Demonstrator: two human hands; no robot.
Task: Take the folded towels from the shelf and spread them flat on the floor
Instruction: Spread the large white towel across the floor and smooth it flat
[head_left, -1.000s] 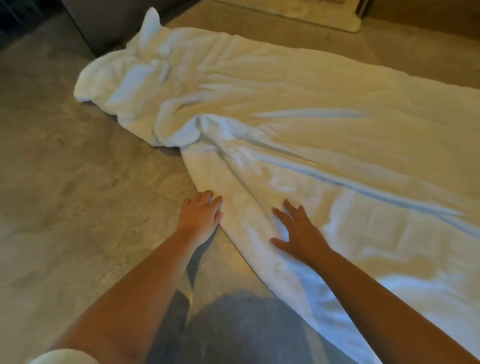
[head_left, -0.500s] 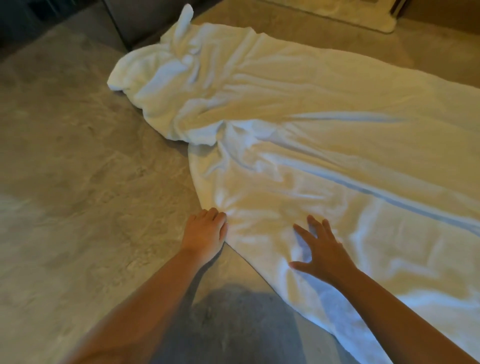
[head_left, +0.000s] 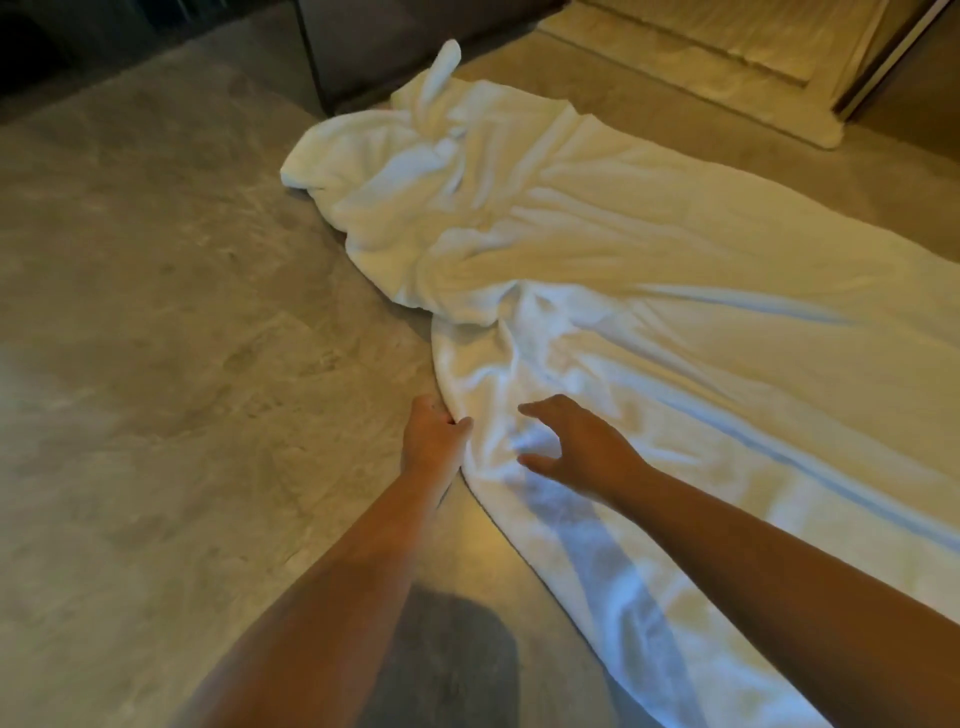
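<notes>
Towel (head_left: 649, 291) (far end bunched) runs off-frame.

Two hands (head_left: 436, 441) — one towel (head_left: 649, 312)

bare floor (head_left: 156, 338) left of towel (head_left: 675, 312)

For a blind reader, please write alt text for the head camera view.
Two bare hands work a large white towel on a grey floor: the left hand pinches its near edge, the right hand hovers open over it. The towel's far end is bunched.
</notes>
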